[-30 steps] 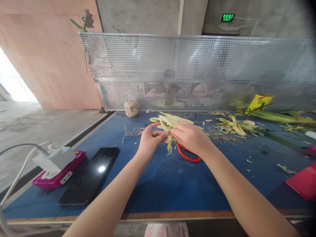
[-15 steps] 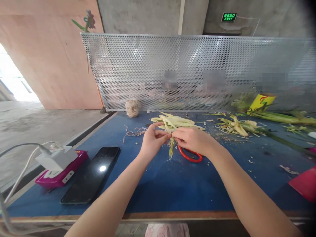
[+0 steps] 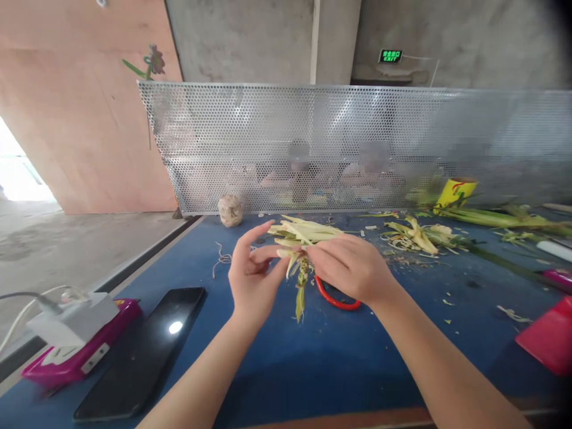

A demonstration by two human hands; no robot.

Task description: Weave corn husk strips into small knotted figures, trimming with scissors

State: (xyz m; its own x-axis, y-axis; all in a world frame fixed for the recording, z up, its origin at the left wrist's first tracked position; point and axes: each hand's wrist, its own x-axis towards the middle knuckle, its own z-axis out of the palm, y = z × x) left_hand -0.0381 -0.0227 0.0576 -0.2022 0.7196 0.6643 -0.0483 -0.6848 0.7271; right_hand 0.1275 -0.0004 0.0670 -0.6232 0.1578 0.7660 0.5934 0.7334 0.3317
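A short braid of pale green husk strips [image 3: 300, 295] hangs below my fingers, its leafy end pointing toward me. My left hand [image 3: 255, 274] pinches a pale strip at the braid's upper left between thumb and finger, with the index finger raised. Against the braid's top, my right hand [image 3: 351, 265] is closed, its fingertips pressed together on the strips. Just behind both hands lies a pile of loose pale husk strips [image 3: 308, 229]. A red looped handle [image 3: 337, 302], like that of scissors, shows beneath my right hand; the rest is hidden.
On the left lie a black phone [image 3: 143, 351] and a magenta power strip [image 3: 84, 351] with white plugs. A twine ball [image 3: 230, 211] stands before the perforated metal screen [image 3: 259, 131]. Husk scraps [image 3: 420, 235], a yellow tube [image 3: 456, 193] and a red object [image 3: 547, 336] are right.
My left hand has moved left and opened its index finger upward, drawing a strip outward. More of the braid shows below the fingers. The camera view has tilted up slightly.
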